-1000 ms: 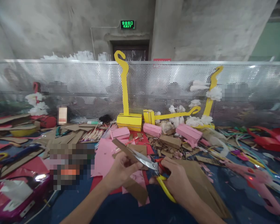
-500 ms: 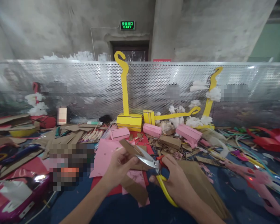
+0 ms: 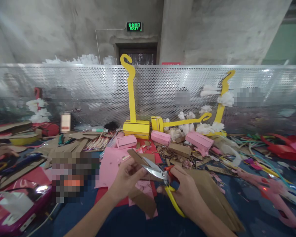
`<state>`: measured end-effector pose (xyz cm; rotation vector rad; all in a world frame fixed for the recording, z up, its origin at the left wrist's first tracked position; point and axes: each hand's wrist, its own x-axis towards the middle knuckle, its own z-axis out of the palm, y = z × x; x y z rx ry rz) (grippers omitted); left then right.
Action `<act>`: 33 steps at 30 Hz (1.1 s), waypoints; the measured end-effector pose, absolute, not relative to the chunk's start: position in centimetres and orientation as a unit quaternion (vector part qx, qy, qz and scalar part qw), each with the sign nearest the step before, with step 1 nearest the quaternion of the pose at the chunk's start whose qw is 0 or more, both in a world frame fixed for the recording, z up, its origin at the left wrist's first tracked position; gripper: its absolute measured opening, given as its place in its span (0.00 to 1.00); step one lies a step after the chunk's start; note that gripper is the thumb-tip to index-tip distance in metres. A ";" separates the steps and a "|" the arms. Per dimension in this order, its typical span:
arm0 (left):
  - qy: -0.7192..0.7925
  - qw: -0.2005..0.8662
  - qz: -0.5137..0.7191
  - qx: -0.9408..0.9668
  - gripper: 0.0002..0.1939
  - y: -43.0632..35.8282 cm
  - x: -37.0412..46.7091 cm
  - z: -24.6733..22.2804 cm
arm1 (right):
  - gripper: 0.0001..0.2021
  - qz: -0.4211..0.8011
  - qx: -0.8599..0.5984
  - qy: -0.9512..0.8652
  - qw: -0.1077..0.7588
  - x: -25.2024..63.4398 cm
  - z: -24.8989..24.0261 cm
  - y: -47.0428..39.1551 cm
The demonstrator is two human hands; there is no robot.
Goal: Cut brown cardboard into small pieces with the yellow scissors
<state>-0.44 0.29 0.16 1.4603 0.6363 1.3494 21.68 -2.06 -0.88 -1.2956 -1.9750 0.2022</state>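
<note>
My left hand (image 3: 128,176) pinches a small brown cardboard piece (image 3: 136,157) between thumb and fingers. My right hand (image 3: 185,187) grips scissors (image 3: 154,171) with one red and one yellow handle. Their silver blades are parted, with the cardboard at the blades close to my left thumb. Below the hands lies another cardboard strip (image 3: 143,201) on pink scraps. Pink sheet (image 3: 108,168) and red sheet show beneath and beside my left hand. A large folded cardboard piece (image 3: 209,194) rests by my right wrist.
Pink paper boxes (image 3: 160,138) and yellow hooked stands (image 3: 136,130) line the back, before a perforated metal screen (image 3: 93,85). Cardboard offcuts (image 3: 181,149) heap up behind my hands. A pink glue gun (image 3: 268,189) lies right; a purple box with tissue (image 3: 22,209) sits front left.
The scissors have shifted slightly left and their blades appear farther apart. My left hand still holds the cardboard in nearly the same place.
</note>
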 end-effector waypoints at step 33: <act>0.262 0.515 0.513 0.635 0.10 -0.5 0.0 0.5 | 0.21 0.120 -0.488 -0.770 0.393 21.3 -1.1 -2.3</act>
